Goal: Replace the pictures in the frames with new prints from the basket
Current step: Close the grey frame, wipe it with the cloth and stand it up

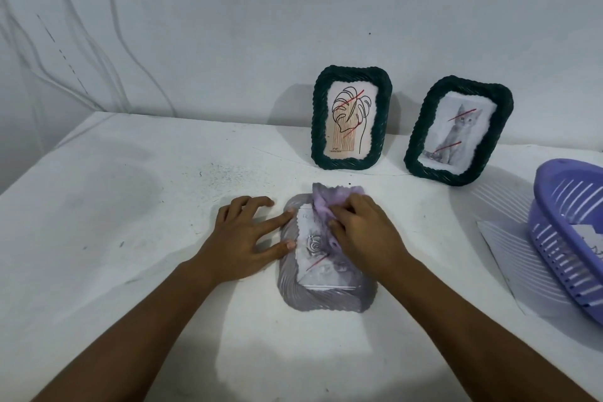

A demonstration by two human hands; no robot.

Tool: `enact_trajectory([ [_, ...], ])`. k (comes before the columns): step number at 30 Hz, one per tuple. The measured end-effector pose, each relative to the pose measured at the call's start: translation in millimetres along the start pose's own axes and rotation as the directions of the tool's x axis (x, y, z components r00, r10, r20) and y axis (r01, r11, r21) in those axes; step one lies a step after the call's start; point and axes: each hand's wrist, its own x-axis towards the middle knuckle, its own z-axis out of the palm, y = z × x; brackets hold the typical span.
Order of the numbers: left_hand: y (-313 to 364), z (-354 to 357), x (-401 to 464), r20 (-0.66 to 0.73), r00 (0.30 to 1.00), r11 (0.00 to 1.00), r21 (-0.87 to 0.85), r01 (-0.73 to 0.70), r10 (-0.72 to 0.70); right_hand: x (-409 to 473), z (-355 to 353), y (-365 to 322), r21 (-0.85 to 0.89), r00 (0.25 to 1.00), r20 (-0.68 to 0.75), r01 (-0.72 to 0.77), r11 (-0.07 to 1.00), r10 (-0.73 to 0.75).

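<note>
At table centre a grey frame [326, 258] lies flat. The left hand [248, 238], fingers spread straight, steadies its nine o'clock edge; the right hand [362, 232] pinches its crumpled picture [326, 202], apparently pulling it out. Next: draw it free gently. Two green frames [350, 117] stand at one o'clock; one purple basket [567, 238] at three.

A white bench [130, 206] is showing dark scuffs, and pale cables [107, 52] are hanging down the wall [293, 10] behind it.

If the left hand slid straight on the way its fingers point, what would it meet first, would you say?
The left hand points right; its fingertips already touch the grey rope-rimmed frame lying flat, then likely the rose print.
</note>
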Motion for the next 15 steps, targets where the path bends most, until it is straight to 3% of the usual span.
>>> enact_trajectory([
  [3,-1,2,0,-0.005,1.000,1.000,0.010,-0.009,0.009,8,8,-9,-0.011,0.993,0.047,0.111,0.994,-0.110],
  [7,-3,4,-1,-0.028,0.999,1.000,0.008,-0.018,0.018,-25,-7,-29,0.097,0.955,0.063,0.284,0.954,-0.290],
  [11,-2,2,0,-0.012,1.000,1.000,-0.001,-0.003,0.003,-30,-21,-11,0.008,0.945,0.063,0.320,0.947,-0.320],
  [15,0,1,0,-0.015,1.000,1.000,0.002,0.011,-0.011,6,-9,0,-0.115,0.986,0.025,0.166,0.979,-0.164],
])
